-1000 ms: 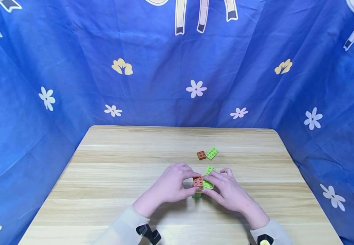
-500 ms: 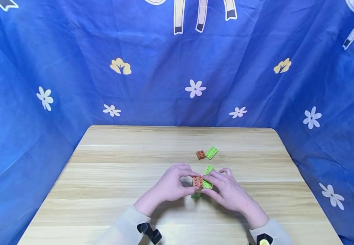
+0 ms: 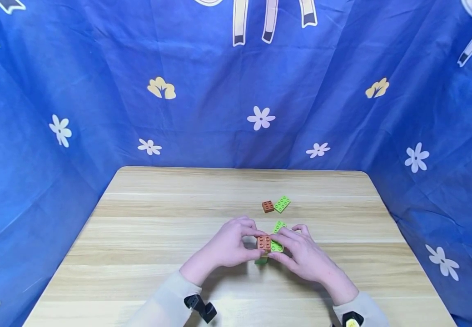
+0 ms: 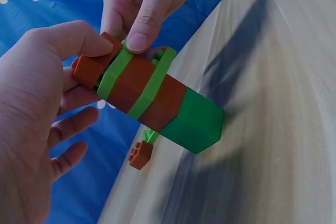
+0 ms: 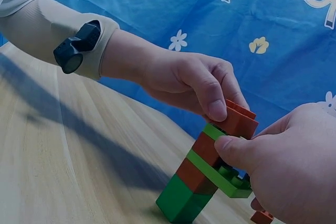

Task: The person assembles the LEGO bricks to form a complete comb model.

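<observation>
A square red-brown plastic brick [image 3: 264, 243] is pinched by the left hand [image 3: 231, 243], a green-and-brown plastic stack [image 4: 157, 92] by the right hand [image 3: 300, 252]; the yellow wrist label [image 3: 352, 323] is illegible.

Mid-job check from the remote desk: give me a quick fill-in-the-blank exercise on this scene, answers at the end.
1. The left hand pinches the small brown brick at the ____ of the tower.
2. The tower's lowest block is coloured ____.
3. The brick directly above it is coloured ____.
4. In the head view, the loose brown brick lies to the ____ of the loose lime-green plate.

Missing words: top; dark green; brown; left.
</observation>
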### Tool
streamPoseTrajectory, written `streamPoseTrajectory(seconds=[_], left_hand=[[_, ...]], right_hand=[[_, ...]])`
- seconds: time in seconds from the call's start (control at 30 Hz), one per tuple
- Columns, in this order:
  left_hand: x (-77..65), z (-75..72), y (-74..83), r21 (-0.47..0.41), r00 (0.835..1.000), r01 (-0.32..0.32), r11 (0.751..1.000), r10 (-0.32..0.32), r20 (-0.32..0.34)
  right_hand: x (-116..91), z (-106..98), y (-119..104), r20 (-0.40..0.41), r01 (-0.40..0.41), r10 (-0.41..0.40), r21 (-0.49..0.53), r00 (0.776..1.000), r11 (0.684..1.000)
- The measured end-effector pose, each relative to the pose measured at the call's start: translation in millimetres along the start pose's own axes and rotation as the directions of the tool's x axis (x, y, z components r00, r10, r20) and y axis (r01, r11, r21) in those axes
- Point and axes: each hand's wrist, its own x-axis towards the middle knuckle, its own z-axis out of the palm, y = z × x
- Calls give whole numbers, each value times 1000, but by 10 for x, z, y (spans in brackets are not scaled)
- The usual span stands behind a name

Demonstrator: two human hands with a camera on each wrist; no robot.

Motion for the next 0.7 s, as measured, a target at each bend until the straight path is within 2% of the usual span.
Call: streamPoseTrajectory(seconds=[0.1,0.27,0.53,0.7], left_hand=[[-9,6,8,-6,1000,7,1000,-7,2],[-33,37,-13,6,999,-37,999,37,-18],[-62,111,-37,-77,990,-60,995,50,-132],[-51,174,-56,-96,986,-86,992,71,-151]], right_hand=[[1,-2,-6,9,-5,5,-2,1000,1000],[1,-8,-11,3,0,0,-2,1000,1000],[-1,1,-5,1,10,-10,-19,1000,1000],[-11,-10,-2,11,6,-6,-12,1000,1000]])
